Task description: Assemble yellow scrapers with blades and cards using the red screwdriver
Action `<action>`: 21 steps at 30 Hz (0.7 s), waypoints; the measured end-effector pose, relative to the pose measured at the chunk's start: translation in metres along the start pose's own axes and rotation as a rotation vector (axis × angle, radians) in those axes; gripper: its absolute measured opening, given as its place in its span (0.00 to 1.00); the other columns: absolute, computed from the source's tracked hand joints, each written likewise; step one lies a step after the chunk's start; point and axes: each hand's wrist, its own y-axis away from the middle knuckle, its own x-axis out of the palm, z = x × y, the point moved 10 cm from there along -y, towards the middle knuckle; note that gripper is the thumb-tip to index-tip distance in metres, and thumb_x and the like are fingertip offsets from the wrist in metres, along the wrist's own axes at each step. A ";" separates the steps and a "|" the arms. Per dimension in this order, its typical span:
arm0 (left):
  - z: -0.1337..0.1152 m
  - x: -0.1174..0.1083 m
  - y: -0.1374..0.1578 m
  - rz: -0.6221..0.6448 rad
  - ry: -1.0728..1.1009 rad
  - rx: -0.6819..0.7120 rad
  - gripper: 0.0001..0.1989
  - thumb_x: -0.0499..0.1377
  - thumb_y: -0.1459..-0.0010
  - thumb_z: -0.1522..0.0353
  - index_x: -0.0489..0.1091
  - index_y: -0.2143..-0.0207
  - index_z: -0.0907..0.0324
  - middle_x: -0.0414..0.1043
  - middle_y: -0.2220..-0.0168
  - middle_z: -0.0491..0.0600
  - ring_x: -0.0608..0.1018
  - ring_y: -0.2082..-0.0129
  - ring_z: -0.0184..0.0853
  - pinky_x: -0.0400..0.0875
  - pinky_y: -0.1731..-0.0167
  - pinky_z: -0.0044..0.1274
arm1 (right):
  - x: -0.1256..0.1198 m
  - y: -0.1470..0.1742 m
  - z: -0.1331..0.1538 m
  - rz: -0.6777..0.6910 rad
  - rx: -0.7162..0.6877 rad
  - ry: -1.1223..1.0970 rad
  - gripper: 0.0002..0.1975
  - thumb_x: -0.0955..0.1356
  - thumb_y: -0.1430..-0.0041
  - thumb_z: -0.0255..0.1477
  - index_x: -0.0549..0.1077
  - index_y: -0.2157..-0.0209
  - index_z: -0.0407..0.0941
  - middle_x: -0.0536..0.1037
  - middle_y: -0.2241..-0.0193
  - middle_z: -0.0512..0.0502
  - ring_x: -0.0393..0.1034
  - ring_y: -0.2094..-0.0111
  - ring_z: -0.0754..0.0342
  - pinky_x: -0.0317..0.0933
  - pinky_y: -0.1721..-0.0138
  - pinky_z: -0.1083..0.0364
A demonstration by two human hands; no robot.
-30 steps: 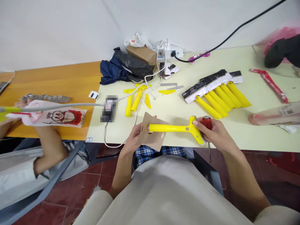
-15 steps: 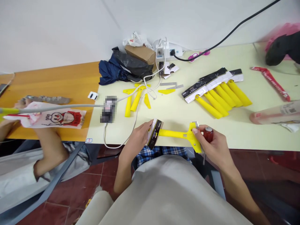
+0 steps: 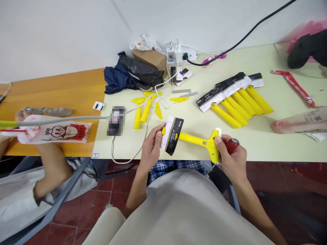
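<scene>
Between my hands is a yellow scraper (image 3: 192, 139), its head on the right with a pale blade edge and a small screw. A black-and-white packaging card (image 3: 174, 136) sits around its handle near the left end. My left hand (image 3: 150, 148) is closed, pinching the handle's end beside the card. My right hand (image 3: 234, 159) is closed on the scraper head and also holds a screwdriver (image 3: 232, 145) with a red-brown handle. Further back lie loose yellow scraper parts (image 3: 145, 109), metal blades (image 3: 181, 91) and a row of carded yellow scrapers (image 3: 235, 105).
A white cable (image 3: 147, 132) loops over the pale table (image 3: 189, 112). At the back are a dark blue umbrella-like bundle (image 3: 117, 76), a cardboard box (image 3: 150, 58) and a power strip (image 3: 182, 54). A plastic bottle (image 3: 293, 124) lies right. A co-worker's arm (image 3: 53, 166) is left.
The scraper and card have risen slightly and moved right, and the card's printed face now shows more fully. My left hand has shifted to the handle's tip. The view has shifted a little.
</scene>
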 end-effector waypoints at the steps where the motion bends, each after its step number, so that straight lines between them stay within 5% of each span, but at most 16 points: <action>1: 0.000 -0.001 0.000 -0.044 0.033 -0.006 0.22 0.57 0.22 0.56 0.78 0.35 0.53 0.81 0.37 0.55 0.81 0.36 0.44 0.76 0.36 0.32 | 0.001 -0.002 0.002 -0.002 -0.007 -0.005 0.21 0.74 0.34 0.52 0.80 0.60 0.47 0.74 0.71 0.47 0.65 0.72 0.52 0.65 0.73 0.54; 5: 0.001 -0.001 0.001 -0.160 0.165 -0.012 0.23 0.62 0.25 0.54 0.77 0.34 0.50 0.79 0.35 0.54 0.81 0.36 0.45 0.76 0.35 0.33 | 0.010 -0.012 0.014 0.023 -0.042 -0.014 0.21 0.74 0.35 0.51 0.80 0.60 0.46 0.73 0.71 0.48 0.62 0.73 0.54 0.62 0.75 0.55; 11: 0.015 -0.003 -0.003 -0.141 0.321 -0.079 0.25 0.66 0.29 0.54 0.75 0.33 0.49 0.80 0.36 0.55 0.83 0.41 0.43 0.82 0.44 0.31 | 0.031 -0.031 0.030 0.117 -0.054 -0.045 0.25 0.75 0.38 0.55 0.79 0.60 0.46 0.69 0.74 0.51 0.58 0.77 0.56 0.58 0.79 0.55; 16: 0.011 -0.013 -0.007 -0.001 0.386 -0.084 0.28 0.73 0.35 0.61 0.77 0.34 0.49 0.80 0.38 0.54 0.84 0.43 0.42 0.82 0.45 0.29 | 0.033 -0.043 0.049 0.197 -0.114 -0.004 0.22 0.78 0.40 0.52 0.79 0.61 0.47 0.71 0.73 0.50 0.61 0.74 0.56 0.59 0.76 0.56; 21: 0.007 -0.007 -0.011 0.200 0.364 -0.161 0.30 0.76 0.39 0.65 0.78 0.35 0.51 0.81 0.40 0.55 0.82 0.41 0.44 0.83 0.44 0.32 | 0.035 -0.041 0.080 0.302 -0.279 0.167 0.19 0.74 0.31 0.48 0.76 0.63 0.47 0.61 0.77 0.55 0.50 0.77 0.59 0.48 0.77 0.55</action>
